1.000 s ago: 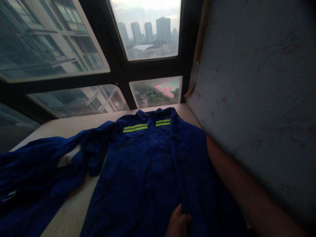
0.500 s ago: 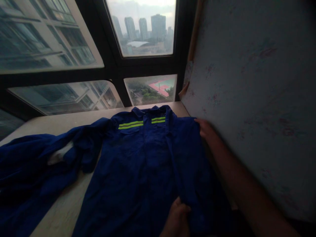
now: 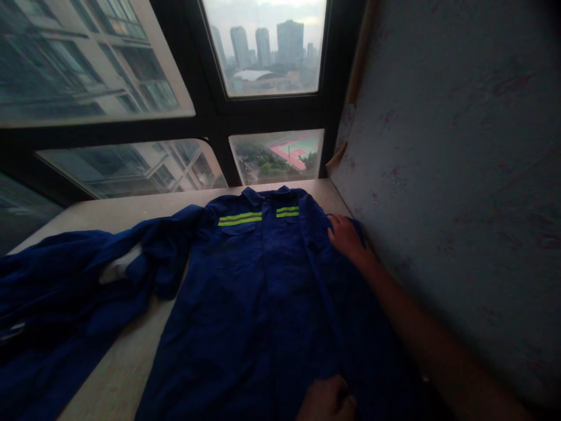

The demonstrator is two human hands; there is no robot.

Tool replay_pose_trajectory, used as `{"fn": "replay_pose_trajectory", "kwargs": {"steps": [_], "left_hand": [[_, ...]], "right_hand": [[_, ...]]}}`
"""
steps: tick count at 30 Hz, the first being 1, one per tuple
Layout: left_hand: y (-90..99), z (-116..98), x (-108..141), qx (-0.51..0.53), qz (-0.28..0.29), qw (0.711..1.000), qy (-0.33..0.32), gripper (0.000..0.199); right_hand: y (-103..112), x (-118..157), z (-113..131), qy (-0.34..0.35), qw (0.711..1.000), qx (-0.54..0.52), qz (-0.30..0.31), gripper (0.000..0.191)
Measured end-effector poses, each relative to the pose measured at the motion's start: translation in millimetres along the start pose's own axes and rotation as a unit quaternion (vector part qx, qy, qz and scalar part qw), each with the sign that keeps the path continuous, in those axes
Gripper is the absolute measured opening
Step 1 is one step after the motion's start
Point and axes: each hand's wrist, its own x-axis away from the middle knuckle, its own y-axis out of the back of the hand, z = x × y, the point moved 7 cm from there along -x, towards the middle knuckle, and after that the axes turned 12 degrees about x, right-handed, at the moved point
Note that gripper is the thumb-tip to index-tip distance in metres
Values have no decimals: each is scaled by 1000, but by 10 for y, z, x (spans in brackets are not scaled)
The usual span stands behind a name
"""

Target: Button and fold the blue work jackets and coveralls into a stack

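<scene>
A blue work jacket with yellow-green reflective stripes across its chest lies front up, collar toward the window. Near the wall, my right hand rests on the jacket's right-side sleeve just below the shoulder, its fingers stretched over the cloth. At the bottom of the view my left hand is closed on the jacket's lower front at the right. Dim light and the frame edge hide part of its fingers.
Another heap of blue clothing with a white patch lies crumpled at the left. Both rest on a pale sill-like surface. Dark window frames stand behind; a flower-patterned wall closes the right side.
My right hand has let go of the sleeve's outer edge and moved inward onto the cloth. My left hand has shifted slightly down and right. The view has turned a little left.
</scene>
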Motion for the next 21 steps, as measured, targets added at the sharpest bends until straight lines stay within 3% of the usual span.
{"fn": "replay_pose_trajectory", "kwargs": {"steps": [3,6,10,15,21], "left_hand": [[309,-236,124,-182,-90,979,-14,28],[539,-503,110,-247,-179,944,-126,36],[778,-520,-86,-364,-264,867,-215,54],[964,-361,-401,-447,-282,816,-234,69],[1128,-412,-568,-464,-296,801,-234,76]], "right_hand": [[-294,72,353,54,998,29,21,50],[-602,170,617,80,993,70,47,53],[-831,183,711,87,989,106,54,56],[-892,-81,665,106,987,112,45,56],[-946,-364,675,108,988,105,32,55]]}}
